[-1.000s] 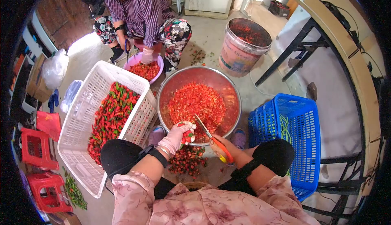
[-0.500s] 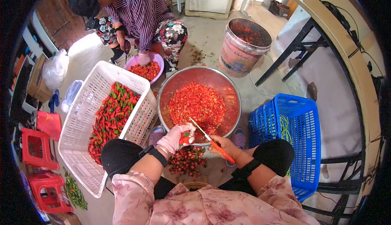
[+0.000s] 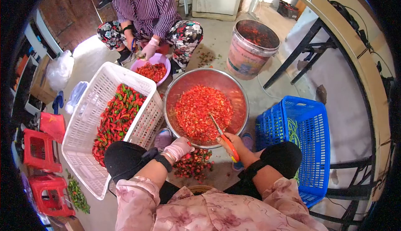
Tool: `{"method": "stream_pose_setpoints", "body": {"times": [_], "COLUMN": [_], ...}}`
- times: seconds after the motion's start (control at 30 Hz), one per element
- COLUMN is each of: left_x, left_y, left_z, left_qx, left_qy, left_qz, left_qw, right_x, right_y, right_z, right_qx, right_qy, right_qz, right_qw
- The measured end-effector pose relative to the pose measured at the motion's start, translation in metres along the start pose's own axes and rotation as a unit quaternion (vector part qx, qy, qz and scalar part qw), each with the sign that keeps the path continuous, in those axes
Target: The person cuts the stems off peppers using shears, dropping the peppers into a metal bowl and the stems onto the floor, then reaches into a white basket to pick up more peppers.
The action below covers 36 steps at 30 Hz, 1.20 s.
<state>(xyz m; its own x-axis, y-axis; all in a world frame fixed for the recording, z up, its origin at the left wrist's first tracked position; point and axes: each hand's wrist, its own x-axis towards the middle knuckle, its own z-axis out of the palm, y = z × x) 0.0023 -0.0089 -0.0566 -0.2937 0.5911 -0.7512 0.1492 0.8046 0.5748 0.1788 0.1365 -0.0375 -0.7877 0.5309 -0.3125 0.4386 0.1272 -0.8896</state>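
My right hand grips orange-handled scissors, their blades slanting up over the near right part of a steel bowl. Chopped red chili fills the bottom of the bowl. My left hand, in a thin pale glove, is closed just outside the bowl's near rim. A bit of red chili pepper shows at its fingertips; the rest is hidden by the fingers. Below that hand, a pile of chili stem ends lies on the floor between my feet.
A white crate of whole red and green chilies stands at left, a blue basket at right. Across from me a person works over a purple basin. A stained bucket and red stools stand around.
My left hand has moved down and away from the scissors, off the bowl's rim. The scissor blades now point more steeply into the bowl. The other person's gloved hand has risen from the basin.
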Motion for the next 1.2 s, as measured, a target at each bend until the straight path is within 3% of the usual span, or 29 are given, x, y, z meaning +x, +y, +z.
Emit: {"method": "stream_pose_setpoints", "body": {"times": [0.03,0.1,0.13,0.2,0.23,0.27,0.3,0.33,0.4,0.53,0.6,0.63,0.67,0.77,0.93,1.0,1.03,1.07,1.13,1.17,1.2], "left_x": [0.013,0.057,0.066,0.063,0.064,0.041,0.030,0.031,0.031,0.024,0.028,0.029,0.029,0.031,0.020,0.015,0.039,0.033,0.016,0.031,0.040], "left_y": [-0.017,-0.063,-0.071,-0.068,-0.070,-0.042,-0.024,-0.021,-0.015,-0.001,-0.002,-0.003,-0.002,0.002,0.011,0.011,-0.007,-0.004,0.007,-0.001,-0.007], "left_z": [0.005,0.014,0.016,0.014,0.009,-0.004,-0.010,-0.008,-0.010,-0.016,-0.017,-0.017,-0.016,-0.007,-0.002,-0.005,0.002,-0.002,-0.011,-0.007,0.000], "left_qx": [0.001,0.228,0.229,0.209,0.208,-0.031,-0.267,-0.267,-0.543,-0.666,-0.669,-0.684,-0.698,-0.667,-0.634,-0.566,-0.556,-0.554,-0.383,-0.335,-0.333], "left_qy": [0.000,0.103,0.102,0.158,0.158,0.056,-0.050,-0.050,-0.005,0.021,0.034,0.041,0.048,0.090,0.088,0.130,0.174,0.172,0.215,0.219,0.219], "left_qz": [-0.001,0.186,0.186,0.316,0.318,0.175,0.014,0.015,-0.010,-0.023,-0.024,-0.025,-0.026,-0.011,0.012,0.018,0.081,0.081,0.056,0.125,0.126], "left_qw": [1.000,0.950,0.950,0.912,0.911,0.983,0.962,0.962,0.840,0.745,0.742,0.728,0.714,0.740,0.768,0.814,0.809,0.810,0.897,0.908,0.908], "right_x": [0.000,0.000,-0.001,-0.003,-0.001,0.003,0.006,0.003,-0.007,-0.020,-0.021,-0.020,-0.020,-0.018,-0.015,-0.018,-0.019,-0.018,-0.013,-0.014,-0.016], "right_y": [0.002,0.006,0.003,-0.005,0.004,0.021,0.031,0.028,0.006,-0.029,-0.024,-0.010,-0.014,-0.021,-0.010,-0.019,-0.023,-0.016,0.002,-0.001,-0.009], "right_z": [0.000,0.000,-0.001,-0.004,0.002,0.005,0.006,0.006,0.005,0.004,0.005,0.008,0.008,0.007,0.008,0.004,0.003,0.001,-0.002,-0.006,-0.010], "right_qx": [0.001,0.005,0.005,-0.004,-0.006,0.005,0.015,0.014,-0.009,0.050,-0.054,-0.102,-0.102,-0.148,-0.141,-0.155,-0.168,-0.168,-0.251,-0.250,-0.290], "right_qy": [0.000,0.009,0.010,-0.016,-0.014,-0.019,-0.024,-0.024,-0.079,-0.174,-0.183,-0.133,-0.134,-0.169,-0.093,-0.093,-0.093,-0.091,-0.021,-0.019,-0.049], "right_qz": [0.000,-0.024,-0.025,0.013,0.013,-0.026,-0.065,-0.066,-0.108,-0.040,-0.033,-0.096,-0.096,-0.080,-0.153,-0.135,-0.117,-0.116,-0.137,-0.137,-0.112], "right_qw": [1.000,1.000,1.000,1.000,1.000,0.999,0.997,0.997,0.991,0.983,0.981,0.981,0.981,0.971,0.974,0.974,0.974,0.975,0.958,0.958,0.949]}}
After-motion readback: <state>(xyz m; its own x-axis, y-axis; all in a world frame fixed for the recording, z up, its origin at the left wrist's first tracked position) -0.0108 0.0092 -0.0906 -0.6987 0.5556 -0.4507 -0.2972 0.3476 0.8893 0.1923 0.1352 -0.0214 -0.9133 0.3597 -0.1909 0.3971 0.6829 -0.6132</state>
